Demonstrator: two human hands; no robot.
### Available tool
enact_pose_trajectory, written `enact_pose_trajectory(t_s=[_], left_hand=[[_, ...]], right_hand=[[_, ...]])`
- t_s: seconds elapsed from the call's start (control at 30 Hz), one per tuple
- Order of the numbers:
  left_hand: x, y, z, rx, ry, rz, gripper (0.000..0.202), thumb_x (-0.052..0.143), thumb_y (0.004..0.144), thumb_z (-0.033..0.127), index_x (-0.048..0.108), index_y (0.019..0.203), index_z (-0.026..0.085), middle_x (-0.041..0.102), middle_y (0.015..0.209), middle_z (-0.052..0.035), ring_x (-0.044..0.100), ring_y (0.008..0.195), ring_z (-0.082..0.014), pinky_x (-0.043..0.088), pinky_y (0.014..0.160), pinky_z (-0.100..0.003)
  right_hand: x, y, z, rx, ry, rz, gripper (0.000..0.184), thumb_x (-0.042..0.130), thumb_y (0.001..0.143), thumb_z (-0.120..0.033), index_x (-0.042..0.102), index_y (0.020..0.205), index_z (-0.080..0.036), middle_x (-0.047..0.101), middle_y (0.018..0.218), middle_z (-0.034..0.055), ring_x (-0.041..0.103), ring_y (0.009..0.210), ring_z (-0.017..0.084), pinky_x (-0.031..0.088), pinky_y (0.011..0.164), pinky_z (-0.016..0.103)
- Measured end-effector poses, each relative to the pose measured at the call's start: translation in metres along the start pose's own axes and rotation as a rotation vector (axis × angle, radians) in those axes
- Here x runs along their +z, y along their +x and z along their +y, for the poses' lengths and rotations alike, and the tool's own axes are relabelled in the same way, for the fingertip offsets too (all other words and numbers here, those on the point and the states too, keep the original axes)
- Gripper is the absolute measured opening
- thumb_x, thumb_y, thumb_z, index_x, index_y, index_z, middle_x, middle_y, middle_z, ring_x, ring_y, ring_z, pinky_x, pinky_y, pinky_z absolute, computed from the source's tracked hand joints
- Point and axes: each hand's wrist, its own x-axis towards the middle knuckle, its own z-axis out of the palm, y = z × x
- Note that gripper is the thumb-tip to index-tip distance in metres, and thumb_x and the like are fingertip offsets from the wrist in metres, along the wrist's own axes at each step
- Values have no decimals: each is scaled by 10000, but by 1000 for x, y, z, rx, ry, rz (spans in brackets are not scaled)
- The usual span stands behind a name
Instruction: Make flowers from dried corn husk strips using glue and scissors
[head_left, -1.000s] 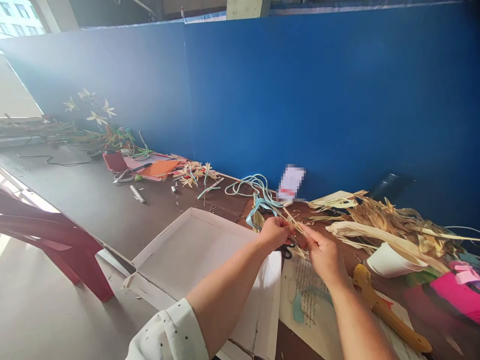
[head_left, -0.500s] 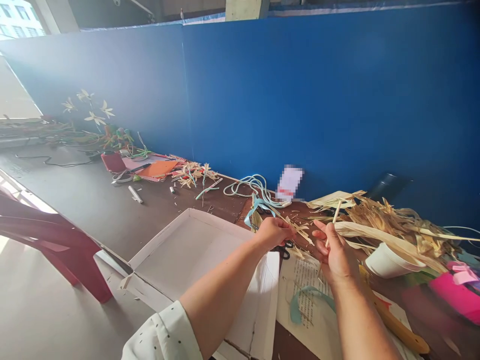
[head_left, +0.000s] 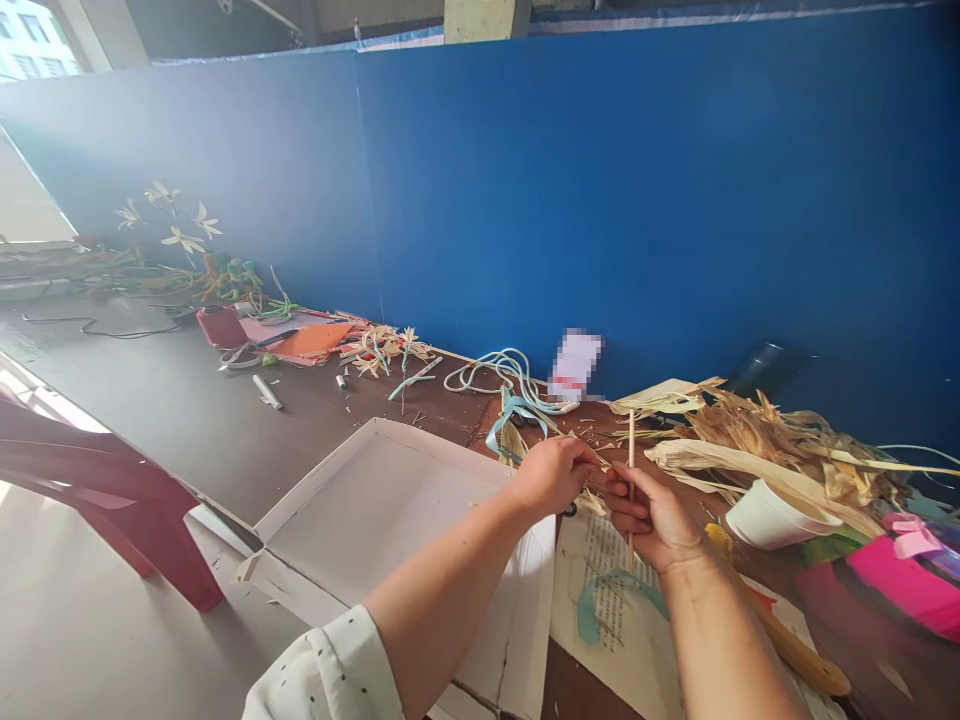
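Note:
My right hand [head_left: 660,522] is closed around a thin pale wooden stick [head_left: 631,432], which stands nearly upright with its top above my fingers. Beside it, my left hand [head_left: 551,478] is pinched, its fingertips almost meeting those of my right hand. Whatever lies in that pinch is too small to make out. Under the hands are a printed paper sheet [head_left: 637,650] with a light blue strip [head_left: 589,605] on it and a shallow white cardboard box [head_left: 405,490]. A light blue ribbon [head_left: 517,408] lies just behind my left hand.
Dried corn husks [head_left: 787,430] heap up at the right by a white cup [head_left: 776,515], a bright pink item [head_left: 911,585] and a yellow handle [head_left: 806,655]. A blue partition [head_left: 637,200] closes off the back. Husk flowers [head_left: 382,348] lie farther left; a red plastic chair [head_left: 150,500] stands at the front.
My right hand has moved left, and its fingers have closed in toward my left hand. The stick has turned from leaning to nearly upright. My left hand has shifted slightly right.

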Motion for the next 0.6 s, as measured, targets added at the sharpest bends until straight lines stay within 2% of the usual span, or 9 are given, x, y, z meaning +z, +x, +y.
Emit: enact_pose_trajectory(t_s=[0.1,0.2,0.3,0.4,0.6], left_hand=[[4,1,-5,-68,-46,68,166,553,777,176,692,868,194,677,885,-31,595,834,-150,452,795,-236],[8,3,-11,-238,-186,141,226,572,776,200,672,979,196,675,906,-32,602,762,-135,481,709,-233],[12,7,-14,-390,-414,56,217,585,783,223,664,977,167,648,800,-29,567,578,-106,473,541,-221],[14,8,-9,-450,-610,-25,173,632,761,209,677,909,130,582,660,-2,511,498,-80,457,479,-207],[15,5,1,-493,-914,43,254,740,688,269,680,876,109,539,628,16,480,519,-47,408,452,-150]], right_hand=[[-1,-1,0,9,49,0,224,686,670,-414,619,676,-200,429,592,-13,131,445,54,72,374,223],[-1,0,2,-62,12,60,228,688,700,-412,671,760,-193,457,612,3,165,447,61,91,371,250],[0,1,5,-136,-43,145,272,736,664,-410,700,824,-192,471,595,-4,224,441,68,119,365,254],[3,1,8,-142,-48,233,344,792,590,-402,712,863,-209,460,547,-35,270,434,66,146,362,228],[13,0,9,-170,-82,285,424,815,531,-430,723,863,-182,444,463,-54,245,401,60,128,382,230]])
